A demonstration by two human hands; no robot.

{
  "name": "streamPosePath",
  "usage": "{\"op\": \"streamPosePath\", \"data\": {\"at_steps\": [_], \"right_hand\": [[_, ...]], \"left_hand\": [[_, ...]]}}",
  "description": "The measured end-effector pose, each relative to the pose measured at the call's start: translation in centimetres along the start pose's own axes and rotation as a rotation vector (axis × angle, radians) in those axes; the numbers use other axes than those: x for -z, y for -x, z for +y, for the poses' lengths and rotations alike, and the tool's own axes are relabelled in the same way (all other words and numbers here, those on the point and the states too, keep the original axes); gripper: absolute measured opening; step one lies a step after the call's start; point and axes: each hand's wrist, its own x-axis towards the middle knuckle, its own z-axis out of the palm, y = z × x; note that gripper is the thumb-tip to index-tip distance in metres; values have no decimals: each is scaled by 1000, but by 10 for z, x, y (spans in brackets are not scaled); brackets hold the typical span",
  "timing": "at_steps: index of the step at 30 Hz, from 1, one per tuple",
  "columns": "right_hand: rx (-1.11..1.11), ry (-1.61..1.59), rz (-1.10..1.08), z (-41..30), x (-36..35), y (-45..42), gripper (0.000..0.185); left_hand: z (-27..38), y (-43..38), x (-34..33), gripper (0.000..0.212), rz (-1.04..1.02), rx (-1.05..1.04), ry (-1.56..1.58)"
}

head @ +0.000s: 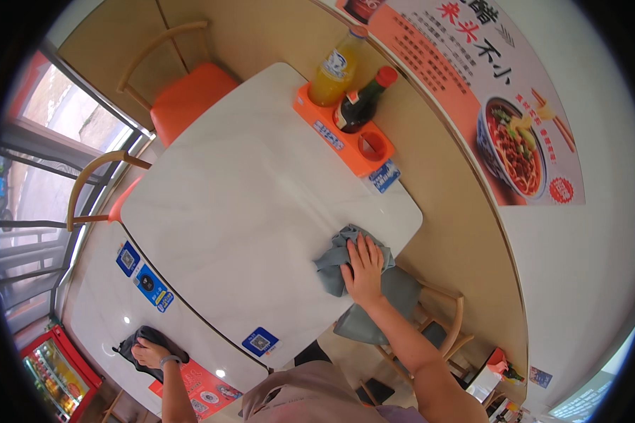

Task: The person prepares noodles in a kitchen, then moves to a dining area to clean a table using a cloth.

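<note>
My right hand [365,269] presses on a crumpled grey-green cloth [332,267] with its fingers spread over it. The cloth lies near the corner of a white marble-patterned table [233,190], on the wall side close to me. Over to the left, my left hand [151,353] holds a black pouch [147,336] on the adjoining white table [92,301]. The palm side of that hand and part of the pouch are hidden. A red printed sheet [203,388] lies beside my left forearm.
Against the wall, an orange caddy [344,138] holds a bottle of yellow drink [332,76] and a dark bottle with a red cap [361,106]. Orange chairs [188,98] stand on the far side. A grey-seated chair [386,306] is under my right arm. A dark gap [190,299] separates the tables.
</note>
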Motion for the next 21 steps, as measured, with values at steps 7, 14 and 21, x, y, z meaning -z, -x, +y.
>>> {"op": "streamPosePath", "data": {"at_steps": [7, 14, 21], "right_hand": [[-72, 69, 252, -11, -36, -127, 45], [-65, 101, 299, -45, -63, -188, 44], [126, 115, 362, -83, -98, -303, 48]], "left_hand": [[18, 9, 15, 43, -35, 32, 19], [14, 12, 11, 42, -10, 2, 40], [21, 14, 15, 38, -15, 9, 47]]}}
